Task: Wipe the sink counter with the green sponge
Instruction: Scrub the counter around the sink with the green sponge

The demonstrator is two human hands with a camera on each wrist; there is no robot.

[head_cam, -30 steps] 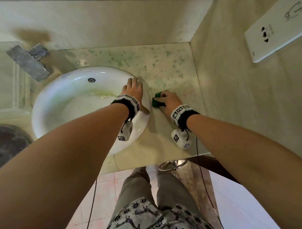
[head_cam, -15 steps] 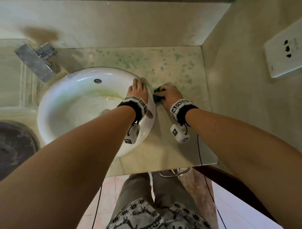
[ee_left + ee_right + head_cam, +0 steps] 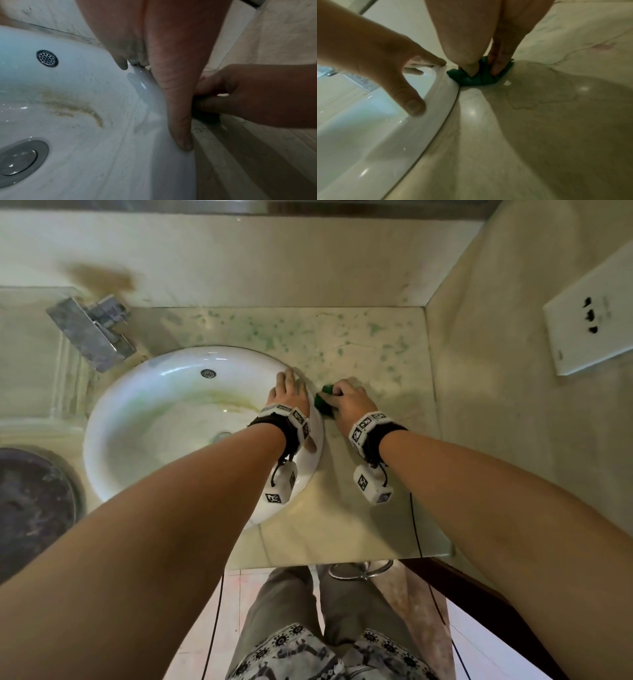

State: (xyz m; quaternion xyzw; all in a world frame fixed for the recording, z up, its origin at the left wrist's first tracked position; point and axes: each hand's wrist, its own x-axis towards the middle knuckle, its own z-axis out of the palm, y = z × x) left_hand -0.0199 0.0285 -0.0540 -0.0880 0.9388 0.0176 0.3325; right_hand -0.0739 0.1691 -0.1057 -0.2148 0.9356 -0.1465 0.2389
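Green sponge point(image 3: 477, 77) is lying on the marble surface point(image 3: 359, 508), touching the rim of the white basin point(image 3: 154, 412), pinched under the right hand point(image 3: 346, 402) with its grip curling round it. The left hand point(image 3: 289, 393) is resting flat on the basin rim, fingers straight, beside a chrome faucet point(image 3: 92, 332).

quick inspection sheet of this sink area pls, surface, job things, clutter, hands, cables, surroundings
surface: marble counter with green speckled stains toward the back wall
job's things: green sponge on the counter, against the white basin rim
clutter: nothing seen
grippers: right hand presses and pinches the sponge; left hand rests flat on the basin rim
cables: thin black leads hang from the wrist cameras
surroundings: metal tap, wall socket, yellowish stain inside the basin
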